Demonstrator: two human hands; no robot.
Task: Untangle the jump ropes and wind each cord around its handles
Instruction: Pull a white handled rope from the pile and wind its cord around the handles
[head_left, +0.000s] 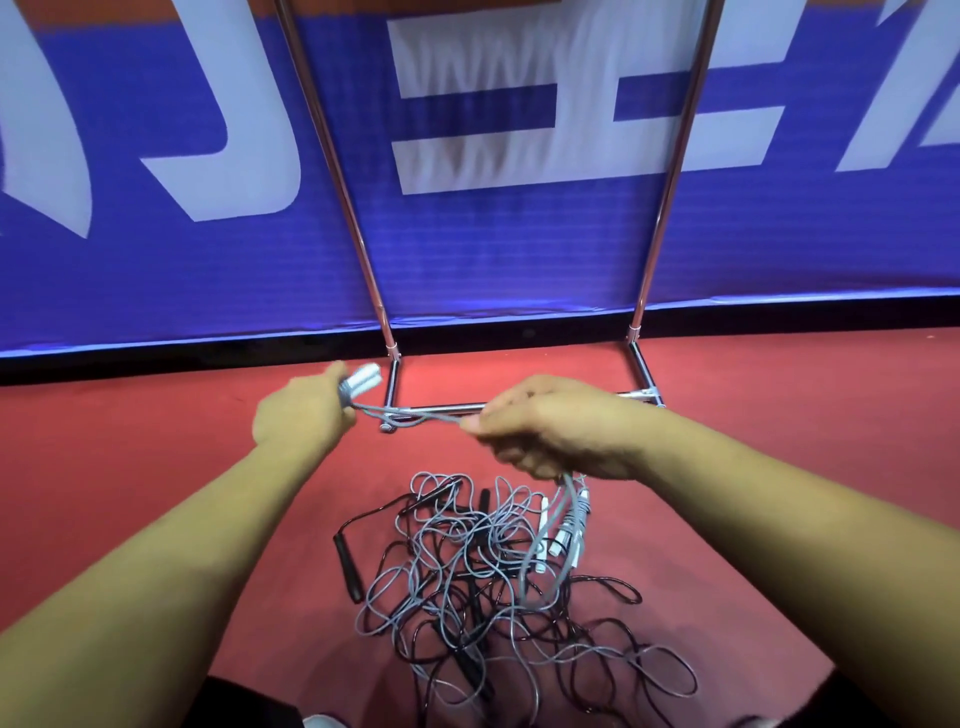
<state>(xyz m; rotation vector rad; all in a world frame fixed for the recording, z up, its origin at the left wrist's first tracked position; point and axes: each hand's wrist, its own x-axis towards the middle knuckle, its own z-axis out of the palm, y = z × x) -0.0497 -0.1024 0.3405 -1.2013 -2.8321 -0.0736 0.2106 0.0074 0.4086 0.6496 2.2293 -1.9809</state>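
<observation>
Red floor (156, 415) runs to a blue banner (519, 249) behind a chrome rack (644, 374). From the head view, my left hand (301, 410) grips a pair of white handles (363, 379) with grey cord (371, 409) wound on them; my right hand (550, 426) pinches that cord, stretched between the two. Below them, on the floor, lies the tangle of grey and black ropes (498, 582), a black handle (345, 566) at its left edge.
</observation>
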